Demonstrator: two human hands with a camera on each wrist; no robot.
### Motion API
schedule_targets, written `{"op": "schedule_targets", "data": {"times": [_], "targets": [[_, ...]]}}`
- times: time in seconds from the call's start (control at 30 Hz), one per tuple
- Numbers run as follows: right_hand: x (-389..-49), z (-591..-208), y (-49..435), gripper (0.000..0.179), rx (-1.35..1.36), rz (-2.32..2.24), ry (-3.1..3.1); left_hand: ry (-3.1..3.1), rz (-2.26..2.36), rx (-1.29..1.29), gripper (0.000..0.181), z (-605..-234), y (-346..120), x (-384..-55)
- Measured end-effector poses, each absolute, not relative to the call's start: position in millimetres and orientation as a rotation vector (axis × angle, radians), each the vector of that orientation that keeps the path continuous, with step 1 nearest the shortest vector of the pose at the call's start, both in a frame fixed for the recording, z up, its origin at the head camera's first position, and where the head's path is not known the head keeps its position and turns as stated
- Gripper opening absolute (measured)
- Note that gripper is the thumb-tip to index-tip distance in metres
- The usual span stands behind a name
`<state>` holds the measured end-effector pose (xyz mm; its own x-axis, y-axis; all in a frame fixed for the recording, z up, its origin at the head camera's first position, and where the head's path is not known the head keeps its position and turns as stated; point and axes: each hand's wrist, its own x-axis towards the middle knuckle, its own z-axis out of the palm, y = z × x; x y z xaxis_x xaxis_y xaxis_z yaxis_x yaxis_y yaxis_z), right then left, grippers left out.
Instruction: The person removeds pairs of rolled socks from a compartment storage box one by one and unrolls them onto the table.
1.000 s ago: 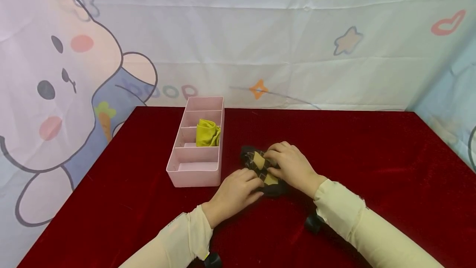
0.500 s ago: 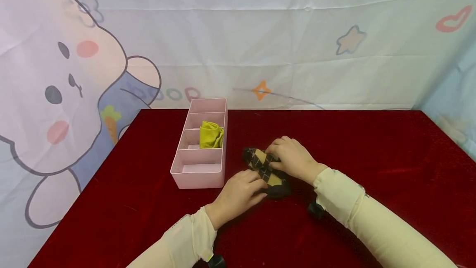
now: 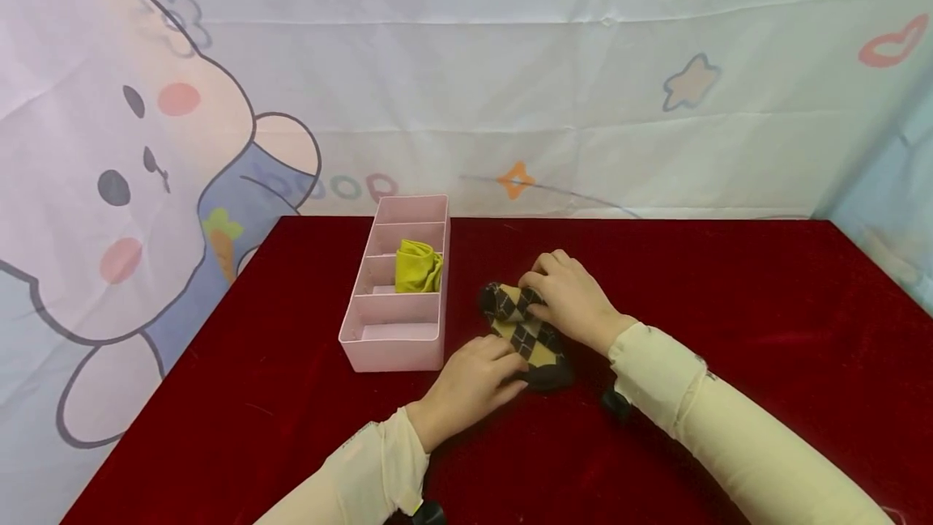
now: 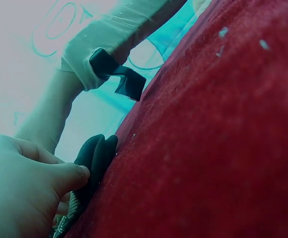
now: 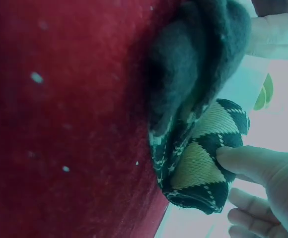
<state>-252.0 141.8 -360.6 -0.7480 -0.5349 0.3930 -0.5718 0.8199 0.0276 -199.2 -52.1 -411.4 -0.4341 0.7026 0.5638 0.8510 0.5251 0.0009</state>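
A pair of argyle socks point(image 3: 526, 337), tan and black with dark toes, lies at a slant between my hands. Its far part is folded over into a thick roll, seen close in the right wrist view. There the thumb and fingers of my right hand point(image 3: 572, 302) pinch the rolled patterned part point(image 5: 201, 166). Lower down, my left hand point(image 3: 470, 379) pinches the near part just beside the dark toes point(image 4: 97, 156), which point toward me. In the left wrist view its thumb lies over the fabric while the other fingers are partly hidden.
Left of the socks stands a pink divided box point(image 3: 394, 356) with its compartments in a row. A folded yellow-green cloth point(image 3: 419, 267) sits in one of them. Dark red velvet point(image 3: 692, 290) covers the table, and a printed curtain point(image 3: 452, 87) hangs behind it.
My right hand has shifted slightly away from my left, and more of the argyle pattern shows between them. The head view has moved a little. The box and yellow-green cloth stay put.
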Motion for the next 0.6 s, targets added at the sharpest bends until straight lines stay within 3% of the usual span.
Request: {"op": "schedule_targets", "data": {"times": [0.37, 0.6], "targets": [[-261.1, -358.7, 133.3, 0.026, 0.790, 0.171, -2.665, -2.280, -0.372, -1.261, 0.013, -410.0, -52.1, -198.7], [-266.4, -367.0, 132.6, 0.011, 0.772, 0.207, -2.657, -2.284, -0.353, -1.254, 0.013, -410.0, -52.9, -198.8]]}}
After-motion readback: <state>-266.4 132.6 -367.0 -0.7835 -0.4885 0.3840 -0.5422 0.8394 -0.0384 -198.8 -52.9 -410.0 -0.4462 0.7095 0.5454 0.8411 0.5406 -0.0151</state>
